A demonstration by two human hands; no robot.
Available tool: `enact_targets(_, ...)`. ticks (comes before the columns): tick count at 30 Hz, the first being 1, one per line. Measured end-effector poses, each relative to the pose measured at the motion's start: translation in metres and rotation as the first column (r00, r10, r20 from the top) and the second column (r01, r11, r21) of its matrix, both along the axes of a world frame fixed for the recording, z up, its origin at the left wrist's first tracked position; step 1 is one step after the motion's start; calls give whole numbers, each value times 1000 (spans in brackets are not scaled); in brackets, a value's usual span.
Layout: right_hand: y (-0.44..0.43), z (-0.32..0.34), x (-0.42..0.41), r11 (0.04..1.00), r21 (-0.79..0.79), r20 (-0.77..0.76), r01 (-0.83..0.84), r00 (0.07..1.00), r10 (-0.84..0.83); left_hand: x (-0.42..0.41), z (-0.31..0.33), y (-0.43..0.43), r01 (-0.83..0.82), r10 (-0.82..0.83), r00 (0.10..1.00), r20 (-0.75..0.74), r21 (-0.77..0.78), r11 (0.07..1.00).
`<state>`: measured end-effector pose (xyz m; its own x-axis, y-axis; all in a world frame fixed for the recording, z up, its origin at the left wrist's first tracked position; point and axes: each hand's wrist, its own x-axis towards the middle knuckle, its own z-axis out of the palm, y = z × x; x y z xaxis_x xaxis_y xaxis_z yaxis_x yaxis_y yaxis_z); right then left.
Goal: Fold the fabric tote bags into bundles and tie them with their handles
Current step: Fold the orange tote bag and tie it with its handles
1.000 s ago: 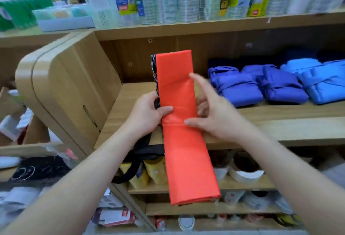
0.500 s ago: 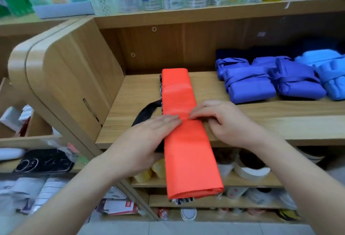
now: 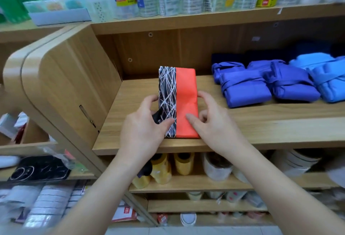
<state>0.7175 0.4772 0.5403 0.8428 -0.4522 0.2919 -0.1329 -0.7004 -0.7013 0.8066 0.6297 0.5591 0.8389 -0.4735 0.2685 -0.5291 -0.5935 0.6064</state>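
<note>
While left hand [image 3: 143,130] and right hand [image 3: 216,126] grasp tote bag [image 3: 186,93] | long axis front-to-back

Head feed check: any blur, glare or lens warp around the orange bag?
Head view, centre: the folded orange tote bag and the left hand and right hand holding it are sharp; head view, edges: white packets at lower left are blurred, and the lens bows the wooden side panel; light soft and even, no glare on fabric.
</note>
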Motion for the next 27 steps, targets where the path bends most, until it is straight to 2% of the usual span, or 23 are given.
enact_targets(2,7,-2,1,990,-136,-37,30,999,-36,-3,2,1,-8,1,996,84,82,997)
enact_targets(4,7,-2,2,982,-178,-83,61,994,-77,-2,3,3,5,-22,991,130,124,992)
enact_targets(7,-3,4,10,996,-44,-143,77,986,-83,5,3,1,74,-118,975,189,227,971)
enact_targets(10,-16,18,26,986,168,-187,24,982,8,10,4,0,189,-230,968,105,301,935)
enact_targets(12,-24,26,41,955,292,-168,54,986,-5,10,5,2,225,-262,962,74,325,918)
enact_targets(15,-24,28,61,916,394,-66,80,996,-59,5,3,4,225,-281,955,101,373,900)
enact_targets(17,-22,22,66,894,442,5,72,997,-83,1,1,8,182,-279,938,207,391,902)
enact_targets(19,-23,18,63,866,498,54,36,996,-72,1,1,17,175,-341,865,368,415,893)
enact_targets(20,-25,19,60,848,531,69,4,996,-47,2,1,21,250,-428,827,364,445,860)
enact_targets(23,-30,21,55,836,544,88,-68,996,24,8,-6,29,479,-614,784,89,542,690)
enact_targets(25,-29,22,54,839,537,99,-89,994,42,13,-13,29,512,-627,768,126,466,722)
enact_targets(27,-26,22,54,841,527,121,-118,991,63,16,-13,26,535,-579,805,129,261,803)
